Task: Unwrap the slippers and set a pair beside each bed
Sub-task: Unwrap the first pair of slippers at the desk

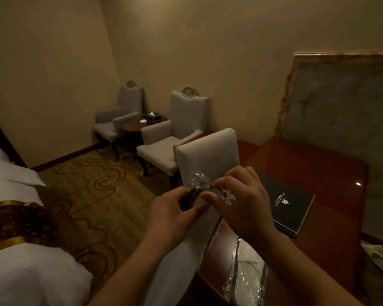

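Note:
I hold a white slipper pair point(181, 257) upright between my forearms, its lower end hanging down past the desk edge. My left hand point(175, 212) is shut on its top end, where something dark shows under the fingers. My right hand point(241, 199) pinches crumpled clear plastic wrap point(198, 181) at that same top end. A second slipper pair point(249, 261), still in clear plastic, lies on the desk below my right forearm. A white bed point(20, 274) with a gold and brown runner sits at the lower left.
A white desk chair point(208, 151) stands right behind my hands. On the wooden desk point(307, 164) lies a black folder point(290, 204), with a marble panel behind. Two grey armchairs point(164, 146) flank a small round table at the far wall. Patterned carpet covers the floor.

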